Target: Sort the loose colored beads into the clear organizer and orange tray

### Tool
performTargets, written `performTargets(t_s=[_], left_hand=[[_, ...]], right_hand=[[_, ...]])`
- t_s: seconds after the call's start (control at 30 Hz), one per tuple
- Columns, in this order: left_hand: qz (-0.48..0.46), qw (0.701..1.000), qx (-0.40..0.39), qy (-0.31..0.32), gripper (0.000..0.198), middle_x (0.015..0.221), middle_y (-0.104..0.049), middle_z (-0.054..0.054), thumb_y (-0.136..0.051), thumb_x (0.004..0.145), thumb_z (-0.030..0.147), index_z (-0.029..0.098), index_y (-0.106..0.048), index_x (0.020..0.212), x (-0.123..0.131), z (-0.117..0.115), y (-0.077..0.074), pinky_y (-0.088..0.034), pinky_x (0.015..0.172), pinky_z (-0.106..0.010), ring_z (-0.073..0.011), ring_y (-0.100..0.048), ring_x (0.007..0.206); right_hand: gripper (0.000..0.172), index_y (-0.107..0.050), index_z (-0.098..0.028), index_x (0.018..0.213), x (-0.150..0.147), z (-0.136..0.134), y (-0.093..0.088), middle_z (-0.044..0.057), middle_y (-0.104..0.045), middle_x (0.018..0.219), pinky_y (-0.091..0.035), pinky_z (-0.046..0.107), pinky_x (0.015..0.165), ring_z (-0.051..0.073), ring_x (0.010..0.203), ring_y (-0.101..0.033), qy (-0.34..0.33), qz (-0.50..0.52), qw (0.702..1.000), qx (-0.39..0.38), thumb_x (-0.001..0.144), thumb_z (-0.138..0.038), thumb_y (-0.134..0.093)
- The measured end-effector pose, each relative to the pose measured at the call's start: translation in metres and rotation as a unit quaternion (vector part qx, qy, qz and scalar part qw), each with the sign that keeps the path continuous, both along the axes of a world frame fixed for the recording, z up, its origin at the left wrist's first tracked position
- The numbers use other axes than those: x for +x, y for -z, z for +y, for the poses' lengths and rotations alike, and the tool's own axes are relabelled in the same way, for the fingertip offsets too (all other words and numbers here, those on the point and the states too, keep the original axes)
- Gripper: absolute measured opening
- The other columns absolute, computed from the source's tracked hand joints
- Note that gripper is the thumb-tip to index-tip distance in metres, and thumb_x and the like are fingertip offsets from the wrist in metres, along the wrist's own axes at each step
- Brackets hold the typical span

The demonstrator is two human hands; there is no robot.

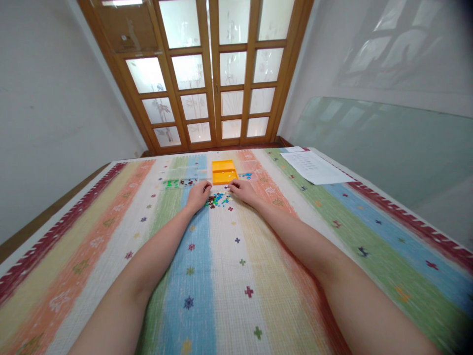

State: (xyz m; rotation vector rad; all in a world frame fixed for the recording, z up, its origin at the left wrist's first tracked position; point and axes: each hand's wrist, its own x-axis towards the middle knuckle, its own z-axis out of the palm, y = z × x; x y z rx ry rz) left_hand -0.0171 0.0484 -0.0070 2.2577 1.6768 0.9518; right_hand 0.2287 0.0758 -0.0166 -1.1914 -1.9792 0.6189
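Both my arms stretch far out over a striped, many-coloured cloth [221,276]. My left hand [198,193] rests at the left edge of a small heap of tiny coloured pieces [219,199], fingers curled and pinched together. My right hand [242,190] lies at the heap's right edge, fingers also drawn in. Whether either hand holds a piece is too small to tell. Just beyond the hands stands an orange tray [223,171]. Clear compartments with green and dark pieces [179,183] sit left of it, and one with blue pieces [246,175] sits to the right.
A white printed sheet [312,166] lies at the far right of the cloth. A wooden door with frosted glass panes [210,74] stands behind the table. A glass panel [388,148] leans along the right wall.
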Motion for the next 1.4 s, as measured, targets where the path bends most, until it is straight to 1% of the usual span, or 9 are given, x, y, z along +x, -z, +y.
performTargets(t_s=[0.23,0.47,0.6,0.77,1.03,1.27,1.4], left_hand=[[-0.029,1.0,0.004,0.003,0.021,0.1,-0.077,-0.006,-0.053,0.099,0.029,0.021,-0.072,0.099,-0.003,0.004,0.004,-0.049,0.086,-0.032,-0.0218,-0.068,0.093],[-0.048,0.999,-0.005,-0.014,0.02,0.099,-0.078,-0.005,-0.055,0.098,0.028,0.021,-0.074,0.101,-0.007,0.009,0.01,-0.051,0.084,-0.031,-0.0214,-0.068,0.093],[-0.053,0.999,-0.002,-0.011,0.02,0.102,-0.078,-0.004,-0.057,0.096,0.026,0.022,-0.075,0.103,-0.007,0.01,0.01,-0.051,0.087,-0.032,-0.0213,-0.069,0.093],[-0.056,0.998,0.001,-0.012,0.021,0.102,-0.078,-0.004,-0.058,0.094,0.025,0.021,-0.076,0.105,-0.007,0.01,0.011,-0.052,0.087,-0.033,-0.02,-0.068,0.085],[-0.056,0.998,-0.005,-0.02,0.023,0.108,-0.078,-0.005,-0.057,0.095,0.023,0.022,-0.076,0.108,-0.006,0.008,0.008,-0.053,0.089,-0.033,-0.02,-0.068,0.089],[-0.084,0.996,-0.004,-0.032,0.028,0.113,-0.078,-0.007,-0.058,0.095,0.022,0.02,-0.076,0.117,-0.007,0.009,0.009,-0.053,0.093,-0.033,-0.0201,-0.069,0.092],[-0.127,0.99,-0.019,-0.051,0.032,0.115,-0.078,-0.007,-0.058,0.097,0.025,0.019,-0.075,0.124,-0.007,0.012,0.01,-0.054,0.091,-0.033,-0.0189,-0.07,0.086]], right_hand=[[0.021,-0.074,-0.019,0.088,0.0,-0.001,-0.001,0.003,-0.076,0.087,-0.043,0.027,0.075,0.018,0.081,-0.065,0.0,0.002,1.0,0.0,0.096,-0.028,-0.057],[0.021,-0.074,-0.019,0.088,-0.001,-0.002,-0.002,0.003,-0.075,0.088,-0.044,0.027,0.077,0.018,0.081,-0.064,0.003,-0.003,1.0,-0.008,0.096,-0.028,-0.057],[0.021,-0.075,-0.019,0.088,-0.001,-0.002,-0.002,0.003,-0.076,0.089,-0.044,0.027,0.077,0.019,0.081,-0.064,0.002,-0.002,1.0,-0.007,0.096,-0.028,-0.057],[0.021,-0.075,-0.019,0.088,-0.001,-0.002,-0.002,0.004,-0.076,0.09,-0.045,0.027,0.077,0.019,0.082,-0.064,-0.001,-0.005,1.0,-0.002,0.095,-0.027,-0.057],[0.021,-0.075,-0.019,0.088,0.0,0.0,0.001,0.003,-0.076,0.089,-0.044,0.027,0.077,0.019,0.082,-0.065,-0.007,0.0,1.0,0.006,0.096,-0.027,-0.057],[0.021,-0.075,-0.018,0.088,0.0,0.0,0.001,0.004,-0.076,0.09,-0.043,0.026,0.076,0.018,0.081,-0.064,-0.001,-0.004,1.0,-0.002,0.097,-0.027,-0.058],[0.02,-0.075,-0.018,0.088,0.0,0.0,0.0,0.004,-0.076,0.09,-0.043,0.026,0.076,0.018,0.081,-0.064,-0.003,-0.009,1.0,0.0,0.097,-0.026,-0.059]])
